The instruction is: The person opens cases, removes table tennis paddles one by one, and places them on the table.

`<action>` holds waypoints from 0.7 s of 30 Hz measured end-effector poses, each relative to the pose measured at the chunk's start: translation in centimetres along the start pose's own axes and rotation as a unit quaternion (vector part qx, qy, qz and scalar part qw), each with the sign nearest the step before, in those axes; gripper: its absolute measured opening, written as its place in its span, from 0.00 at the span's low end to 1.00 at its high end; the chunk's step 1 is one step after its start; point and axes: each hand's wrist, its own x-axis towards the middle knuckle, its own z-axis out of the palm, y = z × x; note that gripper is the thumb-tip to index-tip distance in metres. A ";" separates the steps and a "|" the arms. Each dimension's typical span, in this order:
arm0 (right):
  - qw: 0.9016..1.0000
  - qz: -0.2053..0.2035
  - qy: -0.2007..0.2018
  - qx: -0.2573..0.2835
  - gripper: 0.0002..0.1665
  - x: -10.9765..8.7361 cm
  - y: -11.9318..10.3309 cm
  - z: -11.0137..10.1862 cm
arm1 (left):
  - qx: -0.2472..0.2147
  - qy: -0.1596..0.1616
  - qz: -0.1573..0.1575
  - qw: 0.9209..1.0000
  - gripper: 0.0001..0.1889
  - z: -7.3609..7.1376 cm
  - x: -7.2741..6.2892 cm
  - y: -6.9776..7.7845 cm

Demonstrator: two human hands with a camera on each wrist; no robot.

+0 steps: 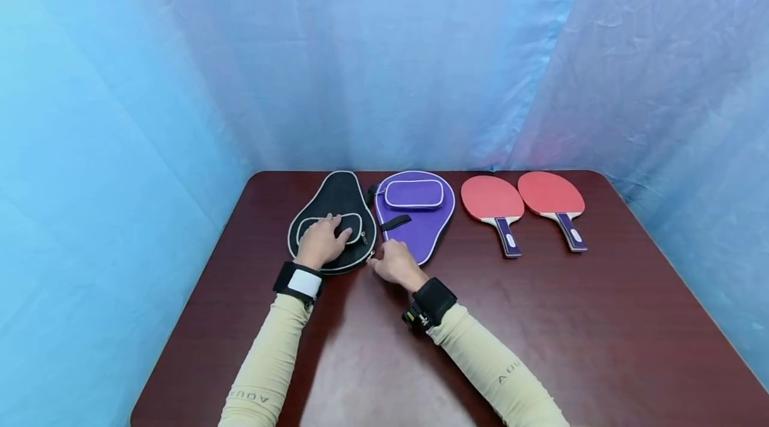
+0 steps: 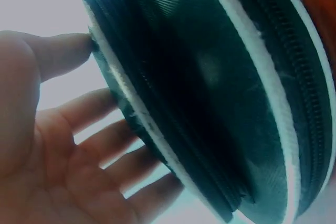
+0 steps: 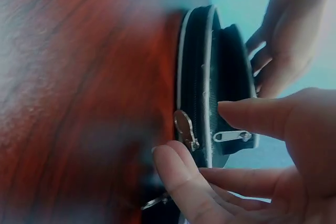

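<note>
A black paddle case (image 1: pixel 338 190) with white piping lies at the left of the table, its wide end nearest the person. My left hand (image 1: pixel 321 243) rests with spread fingers on the case's small zipped pocket (image 2: pixel 142 93). At the case's near right corner is my right hand (image 1: pixel 398 265), thumb and fingers apart. In the right wrist view, a metal zipper pull (image 3: pixel 184 127) shows between them, uncovered, close to the fingertips. Another zipper pull (image 3: pixel 230 136) hangs on the pocket, just below the thumb. Just beyond the right hand lies a purple paddle case (image 1: pixel 420 227).
Two red table tennis paddles, one nearer (image 1: pixel 492 197) and one at the far right (image 1: pixel 551 192), lie handles toward the person. The dark wooden table (image 1: pixel 541 333) backs onto a blue curtain (image 1: pixel 384 67). A black strap (image 1: pixel 396 222) crosses the purple case.
</note>
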 end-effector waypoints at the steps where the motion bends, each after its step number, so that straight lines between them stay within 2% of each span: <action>1: 1.000 0.001 0.003 -0.003 0.15 -0.1 0.1 0.1 | 0.002 0.001 -0.003 1.000 0.29 0.0 -0.3 0.2; 9: 0.999 -0.016 0.030 -0.023 0.18 -0.5 0.6 0.9 | 0.019 0.010 -0.004 1.000 0.29 0.3 -2.1 1.3; 17: 0.998 -0.027 0.047 -0.014 0.21 -0.4 0.8 1.7 | 0.024 0.023 -0.010 0.999 0.29 0.5 -2.3 1.4; 21: 0.999 -0.020 0.045 -0.010 0.23 -0.4 0.6 1.7 | 0.025 0.032 -0.007 0.999 0.29 0.3 -2.4 1.4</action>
